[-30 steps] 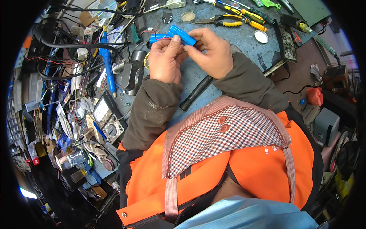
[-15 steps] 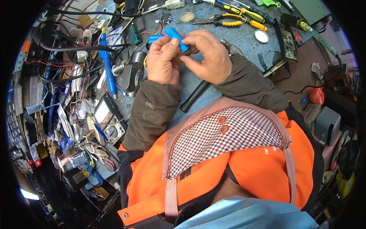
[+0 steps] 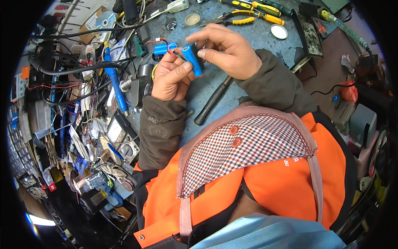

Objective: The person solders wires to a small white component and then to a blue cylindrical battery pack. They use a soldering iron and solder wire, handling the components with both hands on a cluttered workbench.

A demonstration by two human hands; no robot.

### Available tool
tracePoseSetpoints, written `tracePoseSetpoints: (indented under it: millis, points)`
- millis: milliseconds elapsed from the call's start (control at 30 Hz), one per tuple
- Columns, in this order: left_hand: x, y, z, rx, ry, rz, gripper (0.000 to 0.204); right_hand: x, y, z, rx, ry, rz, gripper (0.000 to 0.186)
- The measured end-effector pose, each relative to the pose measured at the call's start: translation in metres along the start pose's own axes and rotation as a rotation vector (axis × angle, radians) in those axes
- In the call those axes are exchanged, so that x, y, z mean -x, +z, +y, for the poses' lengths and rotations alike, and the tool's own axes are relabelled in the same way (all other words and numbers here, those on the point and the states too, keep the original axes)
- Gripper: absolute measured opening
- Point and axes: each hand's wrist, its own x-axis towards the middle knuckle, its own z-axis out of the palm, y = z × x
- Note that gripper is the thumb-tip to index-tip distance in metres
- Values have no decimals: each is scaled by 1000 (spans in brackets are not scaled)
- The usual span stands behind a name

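Across the scuffed blue bench (image 3: 203, 91), I see the left hand (image 3: 171, 79) gripping a tilted blue cylinder (image 3: 192, 62). The right hand (image 3: 234, 54), half open, is beside its top; I can't tell whether the thumb touches. Left fingers partly hide another blue piece (image 3: 164, 49).

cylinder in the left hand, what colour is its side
Bright blue. The smooth blue cylinder in the left hand shows best in the head view.

Stretches the left forearm (image 3: 161, 133) and right forearm (image 3: 277, 85) over the near edge of the worktable (image 3: 203, 90). Closes the left hand (image 3: 170, 81) in a grip — with thumb pressed forward. Holds the right hand (image 3: 234, 53) loosely spread, farther from that edge — with index finger extended left and thumb parted below it.
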Motion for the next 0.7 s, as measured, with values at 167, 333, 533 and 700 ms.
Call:
tracePoseSetpoints:
  millis: [167, 333, 533, 700]
  points:
    - [2, 5, 4, -84, -10, 18, 37, -1, -7, 6, -39, -31, -70, 23]
    - [2, 11, 3, -108, -20, 24, 34, 1, -11, 7, -124, -1, -94, 17]
    - [2, 9, 0, -117, -14, 15, 31, 0, -11, 4, -143, -2, -90, 13]
    - [3, 7, -1, -159, 15, -6, 30, -1, -13, 0, -97, -47, -84, 9]
